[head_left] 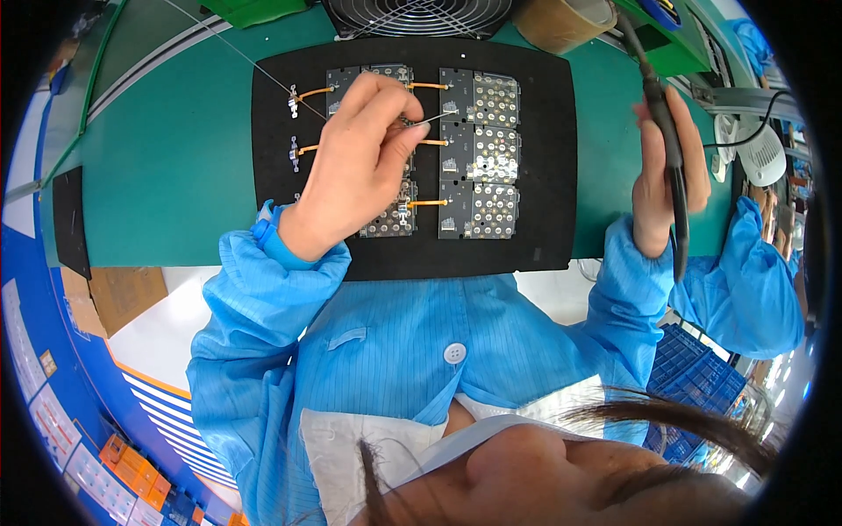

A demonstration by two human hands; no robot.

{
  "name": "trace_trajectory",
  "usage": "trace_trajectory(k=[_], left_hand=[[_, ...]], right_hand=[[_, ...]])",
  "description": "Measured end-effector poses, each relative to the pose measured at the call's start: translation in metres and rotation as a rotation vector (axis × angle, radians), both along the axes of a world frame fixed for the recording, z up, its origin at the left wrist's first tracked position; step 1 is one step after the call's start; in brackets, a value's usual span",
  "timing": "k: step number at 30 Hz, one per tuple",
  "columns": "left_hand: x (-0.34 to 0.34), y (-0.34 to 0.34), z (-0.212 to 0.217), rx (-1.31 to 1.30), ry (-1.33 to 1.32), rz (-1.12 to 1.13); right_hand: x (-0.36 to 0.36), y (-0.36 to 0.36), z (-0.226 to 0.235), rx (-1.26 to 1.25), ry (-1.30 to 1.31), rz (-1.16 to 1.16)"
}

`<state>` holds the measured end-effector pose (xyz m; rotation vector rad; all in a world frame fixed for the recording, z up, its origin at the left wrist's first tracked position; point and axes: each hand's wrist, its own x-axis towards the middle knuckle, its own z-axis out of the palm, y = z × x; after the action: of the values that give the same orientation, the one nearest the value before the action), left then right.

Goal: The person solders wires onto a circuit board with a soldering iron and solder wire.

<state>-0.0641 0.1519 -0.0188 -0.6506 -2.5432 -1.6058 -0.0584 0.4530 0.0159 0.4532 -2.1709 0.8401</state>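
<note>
Left hand (355, 167): thumb and fingertips pinch a thin wire (436, 117); its end is over the top board in the right column of circuit boards (494, 158), contact unclear. Right hand (650, 188): fingers wrapped around a black pen-like tool (674, 167), held off the boards, right of the black mat (549, 175). Boards lie on mat, two columns, orange leads (427, 202) between; left hand blocks much of the left column. Fan (419, 16) and tape roll (554, 28) beyond mat. Another person's blue sleeve (745, 289) at right, blue crate (697, 373) below.
</note>
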Motion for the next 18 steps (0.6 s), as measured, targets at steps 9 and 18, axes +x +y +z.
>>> trace_trajectory(k=[9, 18], left_hand=[[0.015, -0.016, 0.02, -0.11, 0.095, 0.012], [0.06, 0.011, 0.039, -0.226, 0.19, -0.278]], right_hand=[[0.0, -0.004, -0.013, 0.142, -0.18, 0.144], [0.061, -0.084, -0.007, -0.24, -0.485, 0.633]])
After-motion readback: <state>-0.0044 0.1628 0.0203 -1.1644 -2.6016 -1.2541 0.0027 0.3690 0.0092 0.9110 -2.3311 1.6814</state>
